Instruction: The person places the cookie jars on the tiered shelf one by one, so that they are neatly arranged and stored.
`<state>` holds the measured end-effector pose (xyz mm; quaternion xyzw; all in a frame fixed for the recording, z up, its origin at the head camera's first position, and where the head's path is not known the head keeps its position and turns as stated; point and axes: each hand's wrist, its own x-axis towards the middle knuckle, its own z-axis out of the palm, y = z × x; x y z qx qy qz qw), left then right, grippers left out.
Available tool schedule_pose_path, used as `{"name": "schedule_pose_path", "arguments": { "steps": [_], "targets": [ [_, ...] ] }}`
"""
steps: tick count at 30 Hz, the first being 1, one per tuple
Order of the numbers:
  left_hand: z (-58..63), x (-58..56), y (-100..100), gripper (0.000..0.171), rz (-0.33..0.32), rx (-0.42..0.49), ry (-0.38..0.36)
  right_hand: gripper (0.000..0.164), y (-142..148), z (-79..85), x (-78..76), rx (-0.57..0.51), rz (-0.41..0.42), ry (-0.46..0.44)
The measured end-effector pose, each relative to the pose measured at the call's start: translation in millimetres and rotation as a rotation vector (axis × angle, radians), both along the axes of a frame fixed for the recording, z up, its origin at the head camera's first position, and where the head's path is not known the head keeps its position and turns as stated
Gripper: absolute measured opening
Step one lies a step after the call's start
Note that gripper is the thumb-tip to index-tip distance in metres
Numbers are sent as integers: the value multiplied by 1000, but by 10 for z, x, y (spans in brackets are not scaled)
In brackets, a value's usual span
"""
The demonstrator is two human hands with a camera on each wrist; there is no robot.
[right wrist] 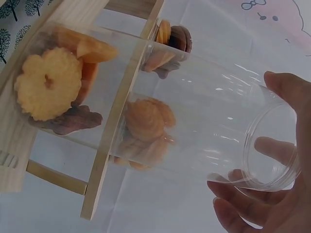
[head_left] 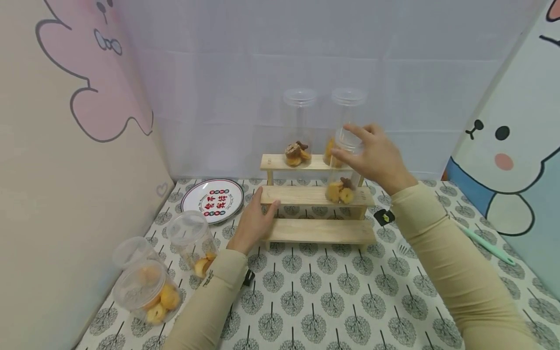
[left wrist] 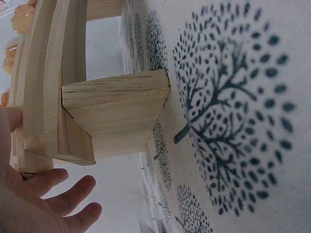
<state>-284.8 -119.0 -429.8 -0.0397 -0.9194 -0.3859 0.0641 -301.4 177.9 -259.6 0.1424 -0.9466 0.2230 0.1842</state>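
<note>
A three-step wooden rack (head_left: 319, 231) stands on the patterned cloth. My left hand (head_left: 251, 221) holds the left end of its middle step, with the thumb and fingertips against the wood in the left wrist view. On the right part of the middle step stands a clear plastic jar (right wrist: 209, 116) with several cookies at its bottom. My right hand (head_left: 378, 155) grips this jar around its lid from above, thumb on one side and fingers on the other. Two taller clear jars, a left one (head_left: 299, 124) and a right one (head_left: 348, 97), stand on the top step with cookies inside.
To the left, several clear jars stand on the cloth, one (head_left: 148, 291) holding round pastries. A white plate (head_left: 213, 200) with red lettering lies behind them. At right are a clear fork (head_left: 404, 247), a mint-green handled utensil (head_left: 490, 247) and a small black item (head_left: 384, 217).
</note>
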Motion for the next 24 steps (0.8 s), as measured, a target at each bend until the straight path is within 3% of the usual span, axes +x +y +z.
{"name": "schedule_pose_path", "arguments": {
  "steps": [24],
  "targets": [
    [-21,-34,-2,90,3,-11,5,86,21,25,-16,9,18,-55]
  ]
}}
